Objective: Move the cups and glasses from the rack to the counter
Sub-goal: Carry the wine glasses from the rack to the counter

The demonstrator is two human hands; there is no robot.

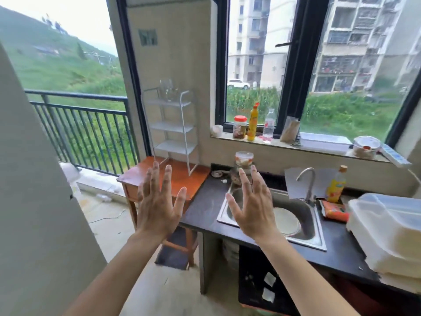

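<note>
A white wire rack (172,128) with three shelves stands on a small orange-brown wooden table (182,179) against the wall. Clear glasses (168,90) sit on its top shelf; the lower shelves look bare. The dark counter (205,210) begins right of the table. My left hand (157,201) is raised in front of the table, fingers spread, holding nothing. My right hand (252,204) is raised over the sink's left rim, also spread and holding nothing. Both hands are well short of the rack.
A steel sink (303,226) with a plate in it and a tap (307,181) is set in the counter. A yellow bottle (336,185), an orange packet (335,209) and white plastic containers (387,233) lie at right. Jars and bottles line the windowsill (296,143). A balcony railing (79,128) is at left.
</note>
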